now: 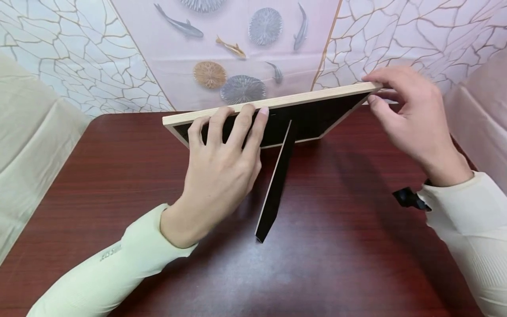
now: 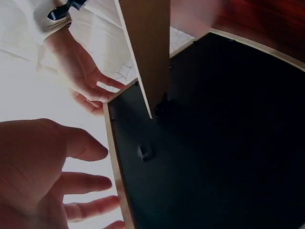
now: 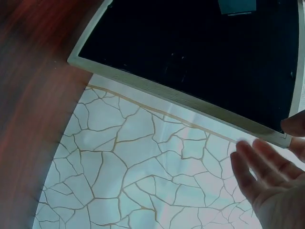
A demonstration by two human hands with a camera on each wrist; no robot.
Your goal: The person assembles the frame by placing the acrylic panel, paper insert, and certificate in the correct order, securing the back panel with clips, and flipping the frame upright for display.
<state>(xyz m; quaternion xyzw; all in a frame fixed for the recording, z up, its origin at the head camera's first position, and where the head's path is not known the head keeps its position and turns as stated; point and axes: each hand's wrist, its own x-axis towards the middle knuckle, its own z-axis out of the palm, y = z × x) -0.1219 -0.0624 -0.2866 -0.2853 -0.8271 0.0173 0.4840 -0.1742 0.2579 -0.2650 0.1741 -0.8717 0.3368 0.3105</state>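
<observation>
A picture frame (image 1: 273, 103) stands on the dark red wooden table (image 1: 119, 176), toward the far edge, at about 12 o'clock from the person. We see its black back and its pale wood rim. A long black stand leg (image 1: 275, 185) comes off the back and points down toward 6 o'clock, and its tip rests on the table.

The left hand (image 1: 222, 163) lies flat against the back of the frame. Its fingers (image 1: 247, 127) are straight and reach up to the top rim. It presses and does not grab. The right hand (image 1: 408, 112) is at the frame's top corner, at about 2 o'clock. Its first finger lies along the top rim and its thumb sits just under the corner, so it seems to pinch the corner lightly. In the right wrist view its fingers look loose and just beside the rim (image 3: 190, 102).

Behind the frame hangs a cloth with fish (image 1: 237, 48) and crack lines.

I think the step in hand is setting the frame up so it stands by itself on its leg. The frame leans back toward the person. The next move calls for a soft touch: check that the leg holds firm on the table, then lift both hands away slowly. If the hands go too fast, the frame might tip or slide.
</observation>
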